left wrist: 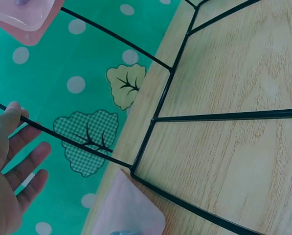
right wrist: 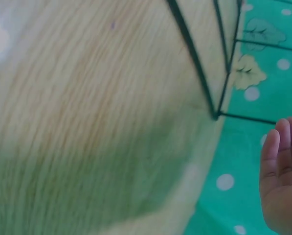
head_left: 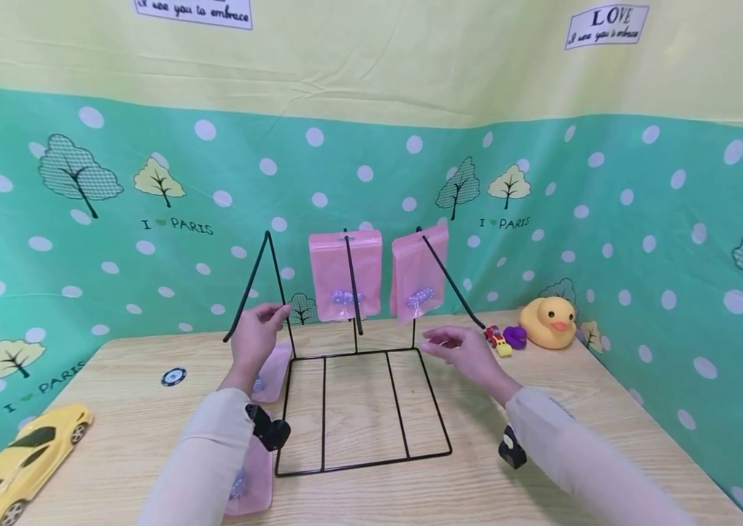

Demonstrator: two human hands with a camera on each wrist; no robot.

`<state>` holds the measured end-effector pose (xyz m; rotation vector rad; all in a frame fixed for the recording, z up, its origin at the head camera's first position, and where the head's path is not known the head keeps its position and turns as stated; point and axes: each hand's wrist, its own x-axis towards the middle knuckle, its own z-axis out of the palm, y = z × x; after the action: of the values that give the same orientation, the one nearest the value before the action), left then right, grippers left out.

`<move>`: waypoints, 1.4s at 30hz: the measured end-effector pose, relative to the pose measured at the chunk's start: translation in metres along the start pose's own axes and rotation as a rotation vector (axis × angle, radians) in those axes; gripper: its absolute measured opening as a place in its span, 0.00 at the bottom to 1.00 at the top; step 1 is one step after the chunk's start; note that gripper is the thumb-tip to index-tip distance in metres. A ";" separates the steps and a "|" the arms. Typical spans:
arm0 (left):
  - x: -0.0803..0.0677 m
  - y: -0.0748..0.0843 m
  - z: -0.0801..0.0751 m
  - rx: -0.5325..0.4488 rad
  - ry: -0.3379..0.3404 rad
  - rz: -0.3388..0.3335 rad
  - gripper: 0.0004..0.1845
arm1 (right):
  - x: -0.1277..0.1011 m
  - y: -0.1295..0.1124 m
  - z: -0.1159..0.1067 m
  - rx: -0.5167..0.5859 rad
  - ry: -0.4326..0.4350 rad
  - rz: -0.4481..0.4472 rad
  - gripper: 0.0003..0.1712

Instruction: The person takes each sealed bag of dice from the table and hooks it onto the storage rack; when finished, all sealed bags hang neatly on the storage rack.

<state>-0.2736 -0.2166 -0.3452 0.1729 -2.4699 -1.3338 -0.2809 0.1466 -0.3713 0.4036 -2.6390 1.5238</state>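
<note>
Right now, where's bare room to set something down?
Bare table shows inside the base of the black rack and between it and the right sleeve. It's crowded along the rack's left, with pink bags, and back right, by the yellow duck.

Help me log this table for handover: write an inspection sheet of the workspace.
Surface: wood-grain table.
Job's things: black wire rack; pink pouches on its middle hook and right hook, left hook bare; two more pouches lie beside it.
Clutter: yellow toy car, round chip, yellow duck, purple toy, red-and-yellow toy.
Hands: left hand pinches the left upright; right hand near the right upright, contact unclear.
Cables: nothing seen.
Surroundings: printed fabric backdrop.
</note>
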 end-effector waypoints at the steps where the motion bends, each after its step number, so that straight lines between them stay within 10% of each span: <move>1: 0.000 0.000 0.000 -0.001 -0.002 0.000 0.21 | 0.002 0.004 0.001 -0.002 -0.004 -0.003 0.19; 42: 0.003 -0.004 0.003 -0.009 0.030 0.010 0.19 | 0.054 0.034 0.022 0.058 -0.061 0.091 0.21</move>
<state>-0.2779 -0.2175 -0.3490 0.1773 -2.4368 -1.3280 -0.3401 0.1338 -0.4009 0.3432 -2.6992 1.6442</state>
